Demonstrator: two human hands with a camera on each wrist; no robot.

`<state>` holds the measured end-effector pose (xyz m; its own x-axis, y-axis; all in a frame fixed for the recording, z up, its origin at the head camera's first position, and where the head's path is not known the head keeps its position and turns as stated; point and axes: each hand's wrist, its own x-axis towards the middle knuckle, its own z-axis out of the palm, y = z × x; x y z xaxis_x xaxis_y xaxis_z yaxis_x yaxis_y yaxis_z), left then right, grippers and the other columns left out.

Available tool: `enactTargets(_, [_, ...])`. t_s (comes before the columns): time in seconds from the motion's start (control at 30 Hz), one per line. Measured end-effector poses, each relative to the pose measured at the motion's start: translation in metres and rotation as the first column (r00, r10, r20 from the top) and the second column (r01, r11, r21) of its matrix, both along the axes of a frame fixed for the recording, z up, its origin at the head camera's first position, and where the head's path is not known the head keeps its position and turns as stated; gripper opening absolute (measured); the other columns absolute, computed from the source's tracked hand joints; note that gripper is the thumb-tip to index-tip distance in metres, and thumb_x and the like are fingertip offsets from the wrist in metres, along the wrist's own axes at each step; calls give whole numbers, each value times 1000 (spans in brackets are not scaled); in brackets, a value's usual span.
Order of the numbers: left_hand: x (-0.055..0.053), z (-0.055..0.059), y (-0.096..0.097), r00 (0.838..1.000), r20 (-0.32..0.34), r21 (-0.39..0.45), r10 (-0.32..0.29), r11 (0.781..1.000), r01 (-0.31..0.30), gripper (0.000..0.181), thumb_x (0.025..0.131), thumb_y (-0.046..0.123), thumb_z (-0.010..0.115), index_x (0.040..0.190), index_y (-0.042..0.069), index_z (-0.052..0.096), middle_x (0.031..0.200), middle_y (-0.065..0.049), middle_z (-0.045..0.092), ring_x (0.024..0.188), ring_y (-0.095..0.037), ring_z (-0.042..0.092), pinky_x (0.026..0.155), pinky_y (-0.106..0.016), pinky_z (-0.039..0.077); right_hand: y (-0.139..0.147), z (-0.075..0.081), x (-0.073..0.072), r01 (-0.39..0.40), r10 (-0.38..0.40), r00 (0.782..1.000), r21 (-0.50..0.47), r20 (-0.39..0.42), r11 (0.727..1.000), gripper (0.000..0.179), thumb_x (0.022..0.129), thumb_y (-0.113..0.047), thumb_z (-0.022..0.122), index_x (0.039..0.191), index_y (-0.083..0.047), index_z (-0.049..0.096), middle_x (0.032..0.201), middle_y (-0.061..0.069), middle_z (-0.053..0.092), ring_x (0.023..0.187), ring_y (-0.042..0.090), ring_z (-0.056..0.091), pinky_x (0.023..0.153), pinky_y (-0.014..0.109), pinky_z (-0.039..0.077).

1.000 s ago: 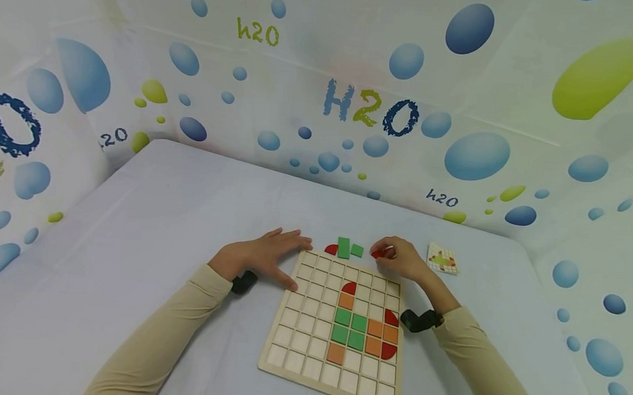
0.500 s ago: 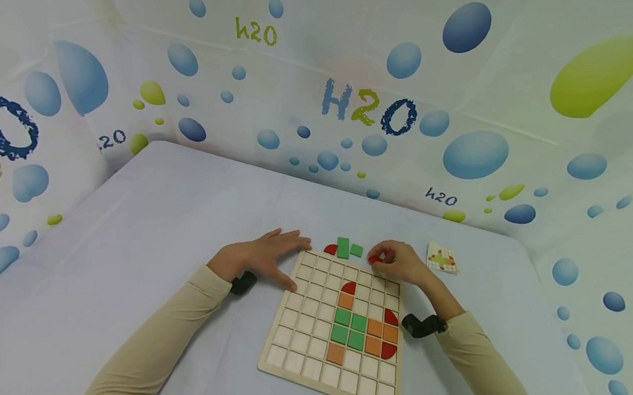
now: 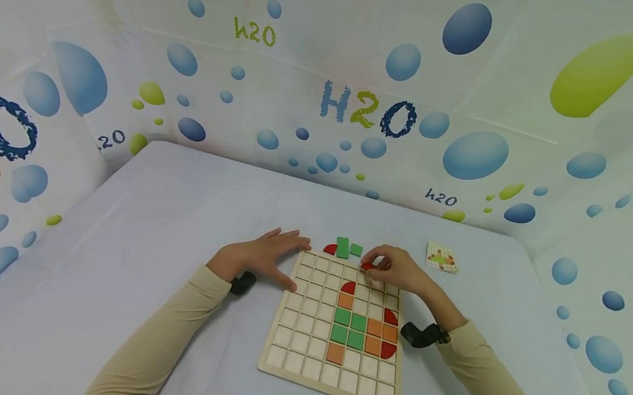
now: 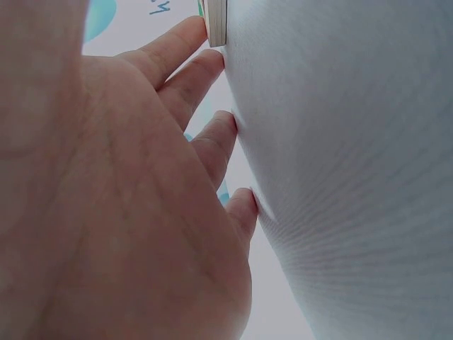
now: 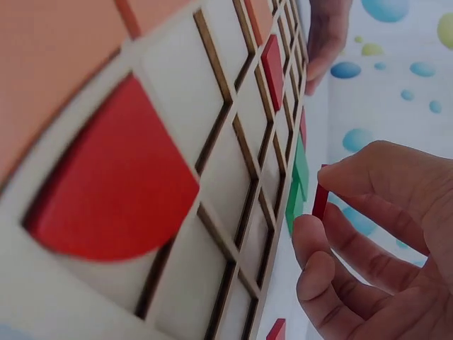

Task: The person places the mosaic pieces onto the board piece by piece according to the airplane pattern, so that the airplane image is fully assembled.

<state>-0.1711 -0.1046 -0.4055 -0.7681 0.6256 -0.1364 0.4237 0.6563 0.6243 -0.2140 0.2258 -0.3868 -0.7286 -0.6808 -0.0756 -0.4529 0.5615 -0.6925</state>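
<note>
A wooden grid board (image 3: 309,318) lies on the table, with several green and orange squares and red quarter-circle tiles set in its cells. My left hand (image 3: 261,254) spreads at the board's far left corner; in the left wrist view its fingertips touch the table and the board's edge. Between thumb and fingers my right hand (image 3: 399,269) pinches a red tile (image 5: 320,201), held over the board's far edge. Beyond that edge lie a red quarter-circle tile (image 3: 330,249), a green rectangle (image 3: 343,247) and a small green square (image 3: 356,249).
To the right of the right hand lies a small pattern card (image 3: 442,257). Another red piece (image 5: 277,330) shows at the bottom of the right wrist view. A patterned curtain (image 3: 302,70) with blue and green drops stands behind the table (image 3: 197,196).
My right hand has moved left and slightly nearer with the red tile, from beyond the board to over its far edge. The left hand has stayed in place.
</note>
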Motion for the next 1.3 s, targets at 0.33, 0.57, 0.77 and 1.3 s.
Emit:
enactTargets(0.33, [-7, -3, 4, 1000, -16, 14, 5, 1000, -5, 87, 77, 42, 81, 146, 7, 41, 157, -12, 32, 149, -32, 14, 120, -55, 4, -2, 1, 3, -125, 123, 991, -40, -48, 991, 19, 88, -5, 70, 107, -2, 69, 104, 11, 66, 77, 14, 59, 72, 24, 53])
enactTargets(0.57, [-17, -4, 0, 1000, -18, 10, -8, 1000, 8, 87, 77, 42, 81, 146, 7, 41, 157, -11, 31, 149, -32, 13, 120, -54, 4, -10, 1, 11, -169, 165, 985, -94, -53, 981, 19, 88, -1, 69, 107, -2, 68, 101, 10, 65, 75, 12, 56, 68, 24, 52])
enactTargets(0.77, [-22, -4, -2, 999, -25, 9, -22, 1000, 22, 86, 78, 41, 81, 146, 7, 41, 157, -12, 31, 149, -33, 13, 119, -55, 4, -18, 1, 19, -204, 202, 979, -92, -24, 975, 20, 88, -3, 69, 108, -4, 68, 104, 8, 66, 76, 10, 55, 68, 23, 52])
enactTargets(1.3, [-28, -4, -5, 999, -38, -4, -32, 999, 32, 86, 78, 43, 80, 146, 7, 41, 157, -13, 32, 149, -33, 15, 119, -56, 6, -29, -1, 34, -284, 287, 958, -101, 14, 953, 16, 90, -3, 67, 106, -7, 68, 104, 6, 64, 77, 6, 56, 68, 23, 54])
